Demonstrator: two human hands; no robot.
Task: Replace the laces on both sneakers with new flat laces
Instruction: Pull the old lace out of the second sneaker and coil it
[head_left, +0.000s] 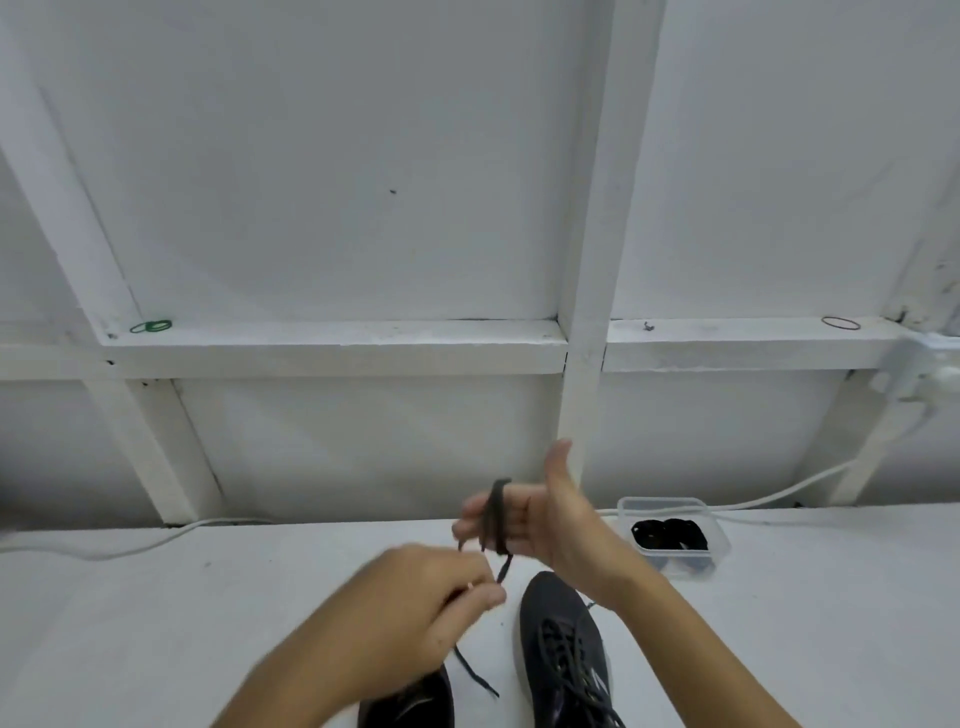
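**Dark lace wound on the right fingers above two sneakers**

Head view: A flat, dark lace (497, 514) is looped in several turns round the straight fingers of the right hand (540, 519), thumb raised, near the centre of the frame. One strand drops toward 7 o'clock into the left hand (431, 608), whose grip is closed: curled fingertips pinch the lace, and its free end trails down onto the white bench (156, 623). The picture is motion-blurred, so the weave cannot be told.

At 5 o'clock stands a dark grey sneaker (563, 649) with a perforated, matte upper, toe pointing away, dark laces still crossed through its eyelets. At 6 o'clock the black second sneaker (410, 701) shows partly under the left wrist.

At 3 o'clock a clear rectangular plastic tub (675, 540) with rounded corners holds bundled black laces (670, 534).

On the white-painted ledge (337, 338) lie green rubber bands (150, 326) at 10 o'clock and a dark one (840, 323) at 2 o'clock.
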